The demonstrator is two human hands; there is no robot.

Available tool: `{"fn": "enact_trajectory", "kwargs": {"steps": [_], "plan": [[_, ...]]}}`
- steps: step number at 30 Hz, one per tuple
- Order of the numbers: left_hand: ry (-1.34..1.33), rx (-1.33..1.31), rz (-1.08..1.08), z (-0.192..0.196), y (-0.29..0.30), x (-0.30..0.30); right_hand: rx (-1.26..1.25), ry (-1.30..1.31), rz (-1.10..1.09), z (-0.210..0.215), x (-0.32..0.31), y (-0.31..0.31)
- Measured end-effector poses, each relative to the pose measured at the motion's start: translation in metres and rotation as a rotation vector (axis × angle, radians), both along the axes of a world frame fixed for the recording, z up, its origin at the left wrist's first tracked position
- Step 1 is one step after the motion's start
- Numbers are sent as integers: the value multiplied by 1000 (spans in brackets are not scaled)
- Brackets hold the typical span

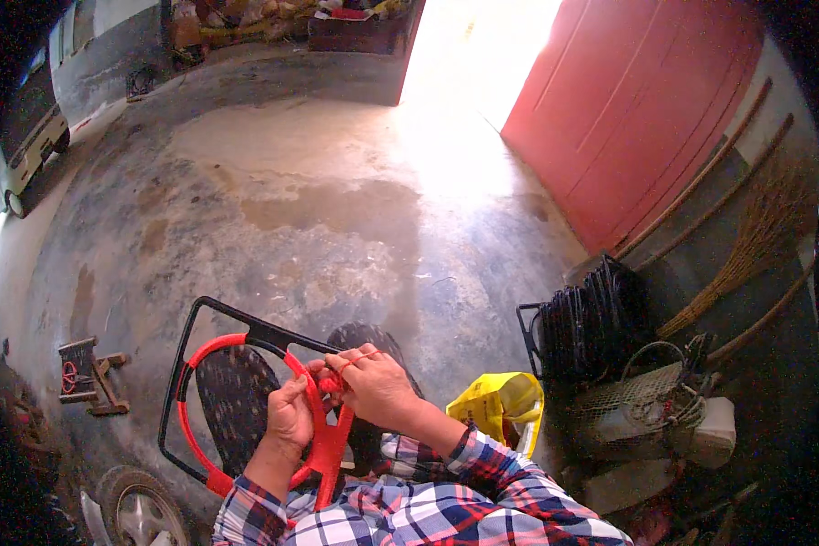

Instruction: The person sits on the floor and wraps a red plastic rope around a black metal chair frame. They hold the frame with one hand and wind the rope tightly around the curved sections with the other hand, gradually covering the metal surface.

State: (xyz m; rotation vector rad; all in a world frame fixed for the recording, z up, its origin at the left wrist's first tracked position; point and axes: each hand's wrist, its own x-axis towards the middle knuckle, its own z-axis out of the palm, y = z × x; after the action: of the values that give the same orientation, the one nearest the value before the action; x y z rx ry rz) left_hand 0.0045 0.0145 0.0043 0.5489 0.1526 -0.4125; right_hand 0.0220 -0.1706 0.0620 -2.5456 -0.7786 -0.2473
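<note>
— Both of your hands are closed on the red frame piece (323, 437), low in the view at about six o'clock. Your left hand (289, 417) wraps the red bar from the nine o'clock side, fingers curled round it.

— And my right one?

— Your right hand (378, 387) sits just at three o'clock of the left, touching it, with the fingertips pinched on a small red part (330, 384) at the top of that bar. I cannot tell what the small part is.

— Where does the red piece sit?

— It curves as a red arc inside a black frame (211, 312), which runs off toward ten o'clock from your hands. Two dark mesh panels (235, 393) fill the frame, one at nine o'clock of your hands and one at twelve. All of it is held over the concrete floor (318, 209).

— What lies around you?

— A yellow bag (500, 400) is near, at three o'clock of your right hand. Beyond it stands a stack of black frames (591, 318), with brooms (746, 246) leaning on the wall. A wheel (141, 510) is at eight o'clock, a small wooden stand (86, 373) at nine, and a red door (646, 100) at one o'clock.
</note>
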Motion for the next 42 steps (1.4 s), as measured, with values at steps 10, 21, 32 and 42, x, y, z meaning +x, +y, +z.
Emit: {"fn": "enact_trajectory", "kwargs": {"steps": [10, 21, 32, 42], "plan": [[-3, -5, -9, 3, 2, 0, 296, -39, 4, 2, 3, -9], [52, 91, -15, -10, 5, 3, 713, 96, -471, -19, -2, -42], [118, 79, -182, -19, 0, 2, 1800, 447, -501, 6, -10, -147], [71, -89, -344, -7, -3, 2, 1237, 878, -269, -26, -18, -88]]}}
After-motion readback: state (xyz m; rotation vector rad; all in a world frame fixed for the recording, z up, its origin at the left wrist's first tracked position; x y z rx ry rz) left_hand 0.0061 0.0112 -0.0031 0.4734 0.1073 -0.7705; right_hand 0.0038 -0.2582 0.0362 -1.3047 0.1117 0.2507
